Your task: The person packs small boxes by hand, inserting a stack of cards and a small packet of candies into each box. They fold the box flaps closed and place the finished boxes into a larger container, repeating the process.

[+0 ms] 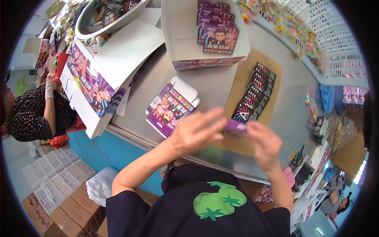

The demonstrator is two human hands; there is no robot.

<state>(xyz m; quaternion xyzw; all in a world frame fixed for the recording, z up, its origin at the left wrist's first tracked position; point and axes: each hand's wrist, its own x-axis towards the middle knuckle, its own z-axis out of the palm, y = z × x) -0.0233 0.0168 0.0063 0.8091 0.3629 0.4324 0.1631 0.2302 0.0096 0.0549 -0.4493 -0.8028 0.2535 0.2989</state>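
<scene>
A small purple card box (235,128) is between my hands, above the table's near edge. My right hand (264,144) pinches its right end with thumb and fingers. My left hand (199,129) is stretched out at its left end, fingers long and blurred by motion. Just beyond my left hand lies a stack of flattened purple printed boxes (172,103) with white flaps. Past the held box, a row of overlapping black printed packs (256,94) rests on a brown cardboard sheet (272,63).
A white display box (183,47) holds several finished purple boxes (220,37). Large printed sheets (92,85) are stacked to the left, below a metal bowl (85,27) of black packs. White baskets (335,43) stand at the far right. A co-worker (37,112) sits left; rubber bands (289,152) lie right.
</scene>
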